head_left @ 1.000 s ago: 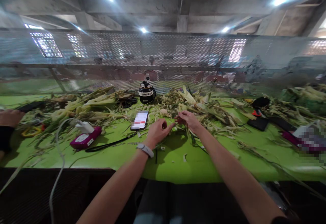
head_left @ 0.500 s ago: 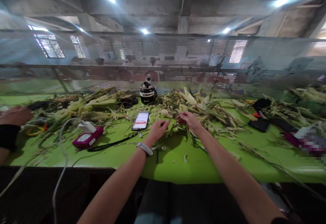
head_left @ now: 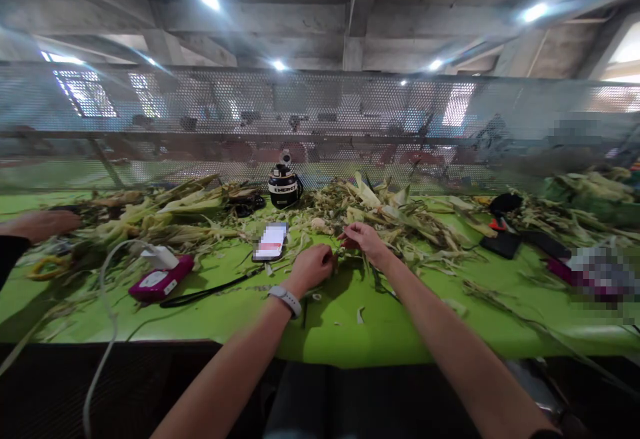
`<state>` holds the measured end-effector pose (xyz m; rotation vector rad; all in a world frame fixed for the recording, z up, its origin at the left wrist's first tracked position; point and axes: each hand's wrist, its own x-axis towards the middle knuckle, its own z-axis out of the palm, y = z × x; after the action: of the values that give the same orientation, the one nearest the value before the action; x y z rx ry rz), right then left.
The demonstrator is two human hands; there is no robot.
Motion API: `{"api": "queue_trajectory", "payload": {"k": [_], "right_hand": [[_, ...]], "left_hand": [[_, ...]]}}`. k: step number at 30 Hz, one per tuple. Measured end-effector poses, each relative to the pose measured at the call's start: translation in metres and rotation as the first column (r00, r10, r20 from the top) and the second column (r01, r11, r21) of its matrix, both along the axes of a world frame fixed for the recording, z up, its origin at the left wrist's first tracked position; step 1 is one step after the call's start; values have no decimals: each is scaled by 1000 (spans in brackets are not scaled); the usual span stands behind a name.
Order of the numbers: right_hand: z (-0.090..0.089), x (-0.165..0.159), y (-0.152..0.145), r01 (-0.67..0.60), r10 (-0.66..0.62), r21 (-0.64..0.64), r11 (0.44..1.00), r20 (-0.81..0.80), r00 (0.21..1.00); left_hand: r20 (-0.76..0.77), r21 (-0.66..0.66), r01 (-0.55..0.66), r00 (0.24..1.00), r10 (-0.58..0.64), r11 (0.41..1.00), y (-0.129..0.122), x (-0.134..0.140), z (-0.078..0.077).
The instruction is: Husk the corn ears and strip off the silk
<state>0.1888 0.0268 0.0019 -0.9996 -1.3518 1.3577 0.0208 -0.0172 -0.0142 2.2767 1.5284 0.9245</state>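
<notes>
Yellow-green husks (head_left: 367, 194), lime-green table (head_left: 350, 346)

This seems a workshop, with bare grey concrete beams (head_left: 260, 22), perforated grey metal partition (head_left: 315, 102) and long bright-green table (head_left: 350, 342).

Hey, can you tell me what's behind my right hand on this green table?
Behind your right hand lies a heap of corn husks, with a perforated metal screen farther back. What the hand itself covers can't be seen, nor can anything under the husks.
</notes>
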Motion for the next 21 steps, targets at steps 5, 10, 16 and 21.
{"api": "queue_trajectory", "payload": {"k": [5,10,16,21], "right_hand": [[0,0,0,3,-3,8,1000,6,1000],[0,1,0,6,-6,-4,1000,-8,1000],[1,-1,-2,-38,39,-27,999,10,999],[-1,-3,-3,-100,99,-101,990,-9,995]], "left_hand": [[240,-84,25,971,-4,996,8,-4,-3],[536,-137,13,842,63,990,13,-8,-1],[809,-313,240,574,126,919,6,-2,3],[856,-348,327,493,155,879,1,-1,5]]}}
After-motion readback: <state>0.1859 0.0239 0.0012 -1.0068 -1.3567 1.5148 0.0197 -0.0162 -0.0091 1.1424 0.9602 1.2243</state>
